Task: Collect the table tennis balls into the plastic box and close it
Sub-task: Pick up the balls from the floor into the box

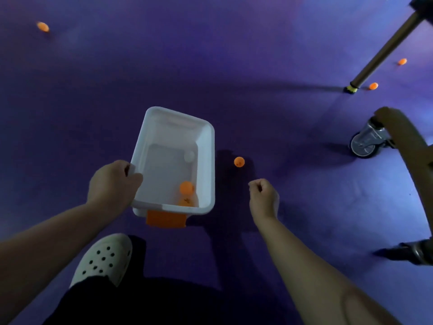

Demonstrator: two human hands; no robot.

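Note:
My left hand (113,184) grips the left rim of a white plastic box (208,165) held above the purple floor. An orange latch (166,218) hangs at the box's near end. Inside lie two orange balls (186,187) near the front and a white ball (189,156) farther back. An orange ball (239,162) rests on the floor just right of the box. My right hand (263,195) hovers a short way in front of that ball, fingers curled shut with nothing visible in them. No lid is in view.
More orange balls lie on the floor at the far left (42,26) and far right (373,86), (402,61). A table leg (384,50) and a caster wheel (364,144) with curved frame stand at right. My white clog (103,259) is below the box.

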